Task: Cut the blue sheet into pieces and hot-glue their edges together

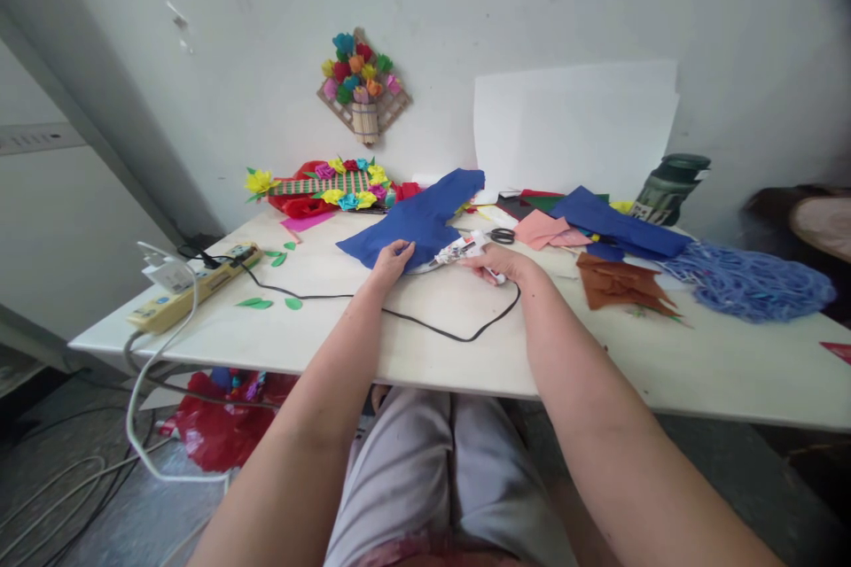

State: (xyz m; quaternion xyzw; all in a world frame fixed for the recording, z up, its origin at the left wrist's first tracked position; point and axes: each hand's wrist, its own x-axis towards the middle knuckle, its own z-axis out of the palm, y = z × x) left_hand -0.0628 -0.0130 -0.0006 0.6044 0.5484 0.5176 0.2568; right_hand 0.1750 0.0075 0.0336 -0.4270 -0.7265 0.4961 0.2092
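Observation:
My left hand (394,264) pinches the lower edge of a dark blue piece of paper (418,217), which is raised at an angle over the white table. In my right hand (495,262) is a white hot glue gun (464,248) with printed markings, its nozzle pointing left at the paper's lower edge. Whether the nozzle touches the paper I cannot tell. From the gun a black cord (425,325) loops left across the table toward a power strip (199,288). Black-handled scissors (501,236) lie just behind my right hand.
Green paper leaves (256,303) lie at left. A flower-covered craft piece (325,184) sits at the back. Pink paper (549,230), more blue paper (618,226), brown paper (621,283), a blue stringy bundle (758,279) and a dark bottle (671,186) occupy the right.

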